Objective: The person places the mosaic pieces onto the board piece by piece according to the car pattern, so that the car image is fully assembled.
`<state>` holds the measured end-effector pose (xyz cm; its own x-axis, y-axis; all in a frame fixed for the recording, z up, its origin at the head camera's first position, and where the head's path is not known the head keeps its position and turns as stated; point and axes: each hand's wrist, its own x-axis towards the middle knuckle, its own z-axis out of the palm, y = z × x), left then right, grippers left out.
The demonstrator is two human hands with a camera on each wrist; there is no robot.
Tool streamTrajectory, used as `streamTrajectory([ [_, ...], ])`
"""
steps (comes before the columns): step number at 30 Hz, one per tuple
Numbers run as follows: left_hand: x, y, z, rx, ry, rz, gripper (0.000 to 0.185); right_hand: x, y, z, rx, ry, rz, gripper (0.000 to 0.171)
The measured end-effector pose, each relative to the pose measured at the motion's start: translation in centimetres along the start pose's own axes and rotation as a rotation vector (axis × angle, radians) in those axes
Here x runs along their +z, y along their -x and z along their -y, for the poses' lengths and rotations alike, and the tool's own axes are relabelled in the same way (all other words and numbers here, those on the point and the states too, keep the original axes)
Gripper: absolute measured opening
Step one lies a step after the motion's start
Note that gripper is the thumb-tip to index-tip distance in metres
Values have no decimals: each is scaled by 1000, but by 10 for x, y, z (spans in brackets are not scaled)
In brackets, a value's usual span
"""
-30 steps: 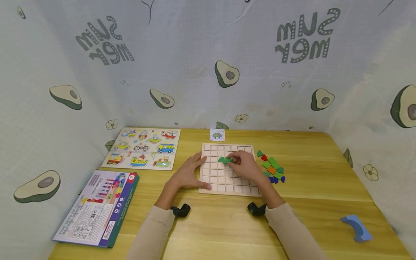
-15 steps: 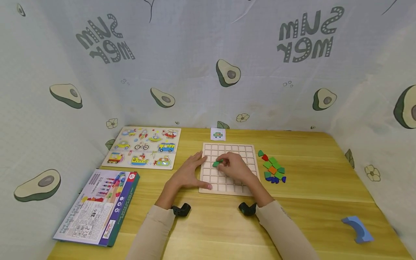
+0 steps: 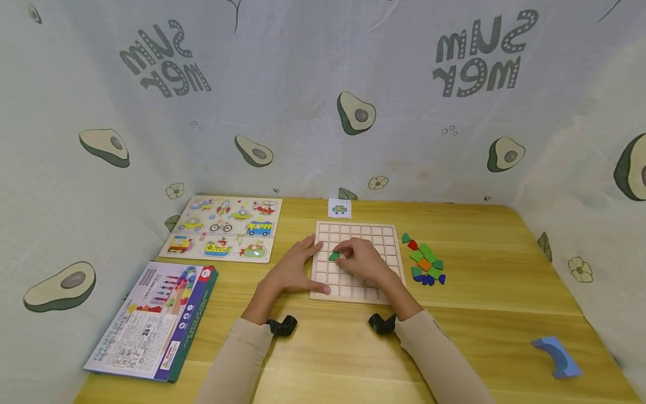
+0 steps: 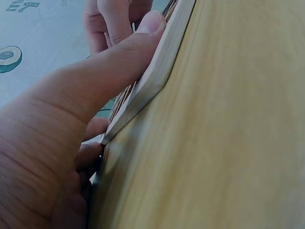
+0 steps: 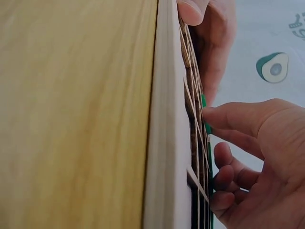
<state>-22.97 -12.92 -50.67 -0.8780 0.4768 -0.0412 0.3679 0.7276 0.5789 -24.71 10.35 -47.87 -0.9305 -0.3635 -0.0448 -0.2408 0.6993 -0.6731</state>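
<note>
A square wooden grid board lies on the table in the head view. My left hand rests on its left side, fingers against the edge and thumb lying over the front left corner. My right hand reaches over the board with thumb and index finger together. They pinch a small green puzzle tile, which lies at the board's surface left of centre. Green also shows along the board in the right wrist view, beneath the index fingertip. The right fingers hide part of the tile and nearby squares.
Loose green, red, orange and blue tiles lie right of the board. A turtle picture card stands behind it. At left are a vehicle puzzle board and a beaded-boxes package. A blue arch block sits front right.
My right hand has moved left across the board with the green tile, then nearly stopped. The left hand has stayed on the board's left edge.
</note>
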Motion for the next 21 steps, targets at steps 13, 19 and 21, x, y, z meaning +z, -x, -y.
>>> streamTrajectory([
  [13,0,0,-5,-17,8,8,117,-9,6,-4,-12,-18,-26,22],
  [19,1,0,-4,-25,-4,4,119,-22,16,-13,-14,-13,-82,21],
  [21,1,0,-2,-25,-7,3,119,-28,20,-17,-25,-16,-102,21],
])
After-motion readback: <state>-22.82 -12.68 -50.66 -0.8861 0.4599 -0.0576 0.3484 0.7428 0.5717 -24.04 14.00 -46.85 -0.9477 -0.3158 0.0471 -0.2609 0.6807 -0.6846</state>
